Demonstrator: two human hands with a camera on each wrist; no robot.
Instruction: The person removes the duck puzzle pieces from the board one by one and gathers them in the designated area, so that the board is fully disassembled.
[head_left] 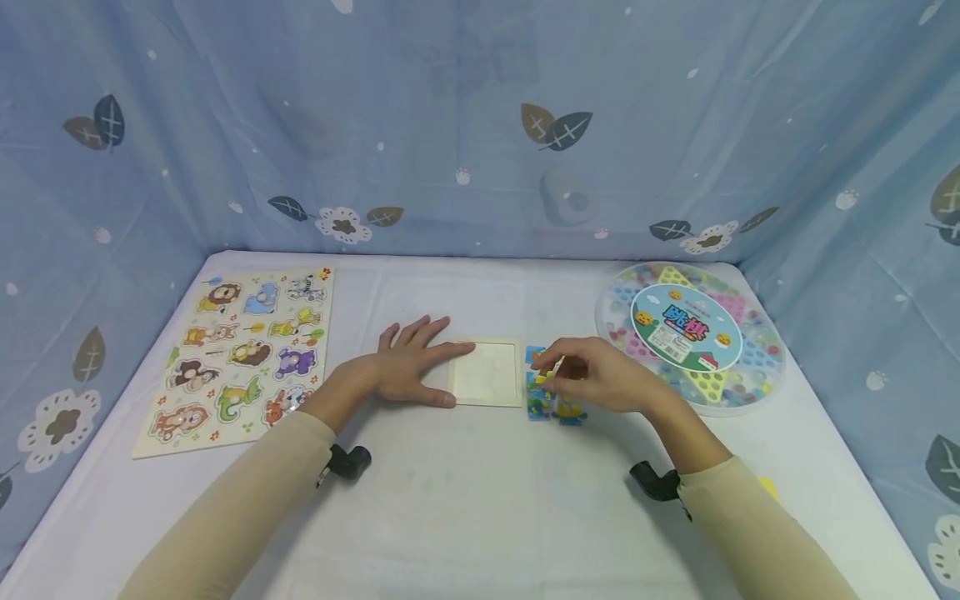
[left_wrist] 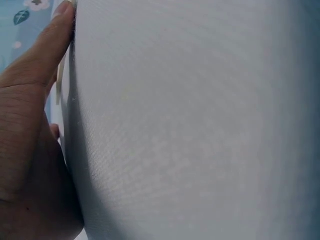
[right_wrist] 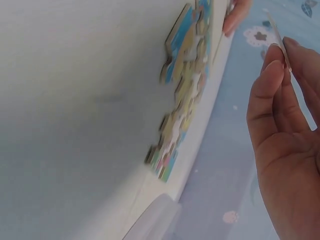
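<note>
A square wooden puzzle tray (head_left: 486,377) with a bare recess lies mid-table. My left hand (head_left: 411,367) rests at its left side with fingers spread, the index fingertip and thumb on the frame's edge. To the right of the tray, several colourful jigsaw pieces (head_left: 537,404) lie on the cloth; the right wrist view shows more of these pieces (right_wrist: 187,80) in a row. Over them my right hand (head_left: 600,375) pinches a thin puzzle piece (right_wrist: 280,42) between thumb and fingers, seen edge-on in the right wrist view, raised off the table.
An animal puzzle board (head_left: 243,354) lies at the left of the white-covered table (head_left: 450,508). At the right is a round, clear-lidded board game box (head_left: 690,333). A small yellow thing (head_left: 769,488) shows beside the right sleeve. Blue patterned curtains (head_left: 450,125) enclose the back and sides.
</note>
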